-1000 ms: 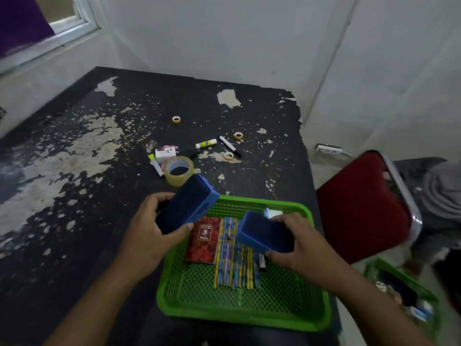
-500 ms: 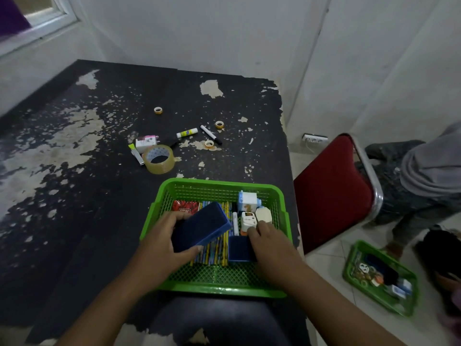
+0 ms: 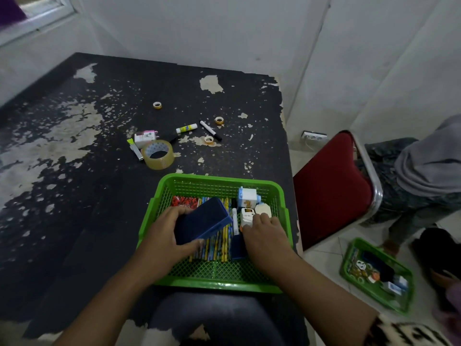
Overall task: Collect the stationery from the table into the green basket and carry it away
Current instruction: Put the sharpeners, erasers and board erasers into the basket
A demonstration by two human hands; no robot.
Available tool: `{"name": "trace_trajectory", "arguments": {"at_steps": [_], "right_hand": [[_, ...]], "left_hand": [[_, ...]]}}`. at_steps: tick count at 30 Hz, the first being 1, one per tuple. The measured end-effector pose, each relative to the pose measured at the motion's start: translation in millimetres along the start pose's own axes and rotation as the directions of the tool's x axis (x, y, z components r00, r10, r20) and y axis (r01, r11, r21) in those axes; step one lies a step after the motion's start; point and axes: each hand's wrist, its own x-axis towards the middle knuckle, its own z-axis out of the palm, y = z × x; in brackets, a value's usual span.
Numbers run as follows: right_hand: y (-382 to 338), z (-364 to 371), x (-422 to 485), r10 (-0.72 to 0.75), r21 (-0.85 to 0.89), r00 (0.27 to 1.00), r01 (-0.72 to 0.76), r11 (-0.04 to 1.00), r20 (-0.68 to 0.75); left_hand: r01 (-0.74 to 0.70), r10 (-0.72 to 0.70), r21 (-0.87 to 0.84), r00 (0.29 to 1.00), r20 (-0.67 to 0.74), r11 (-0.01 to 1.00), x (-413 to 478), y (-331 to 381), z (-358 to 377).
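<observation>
Your left hand (image 3: 166,235) clasps a blue rectangular eraser block (image 3: 202,222) over the green mesh basket (image 3: 217,283); your right hand (image 3: 265,236) presses curled on another block (image 3: 237,247) inside.

Worn black table (image 3: 74,196), green basket (image 3: 217,287), tape roll (image 3: 157,155), marker (image 3: 210,130), perhaps glue stick (image 3: 186,128)

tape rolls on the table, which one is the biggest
The clear packing tape roll just beyond the green basket. It is wide and translucent; the three other rolls are tiny yellowish rings farther back.
</observation>
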Motion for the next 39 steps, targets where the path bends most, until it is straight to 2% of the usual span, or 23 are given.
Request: {"name": "trace_trajectory", "arguments": {"at_steps": [3, 11, 22, 27, 30, 34, 39], "right_hand": [[-4, 1, 2, -0.01, -0.007, 1.0, 0.01, 1.0, 0.025], [-1, -6, -3, 0.009, -0.012, 1.0, -0.009, 1.0, -0.015], [4, 17, 3, -0.016, 0.193, 1.0, 0.019, 0.981, -0.015], [4, 30, 2, -0.015, 0.158, 0.999, 0.01, 0.987, 0.03], [1, 35, -1, 0.001, 0.13, 1.0, -0.001, 0.991, 0.003], [1, 36, -1, 0.037, 0.147, 0.998, -0.03, 0.989, -0.044], [5, 34, -1, 0.015, 0.161, 0.995, 0.0, 0.987, -0.095]], "left_hand": [[-0.007, 0.007, 0.004, 1.0, 0.003, 1.0, 1, 0, 0], [0.002, -0.003, -0.014, 0.999, -0.043, 1.0, 2, -5, -4], [-0.018, 0.018, -0.011, 1.0, -0.009, 1.0, 2, -7, -2], [-0.086, 0.08, 0.061, 0.992, 0.097, 0.994, 3, -5, 1], [-0.145, 0.121, 0.117, 0.974, 0.19, 0.983, 5, -7, 3], [-0.188, 0.111, 0.223, 0.943, 0.315, 0.957, 8, -10, 7], [-0.218, 0.078, 0.301, 0.906, 0.416, 0.928, 6, -9, 17]]}}
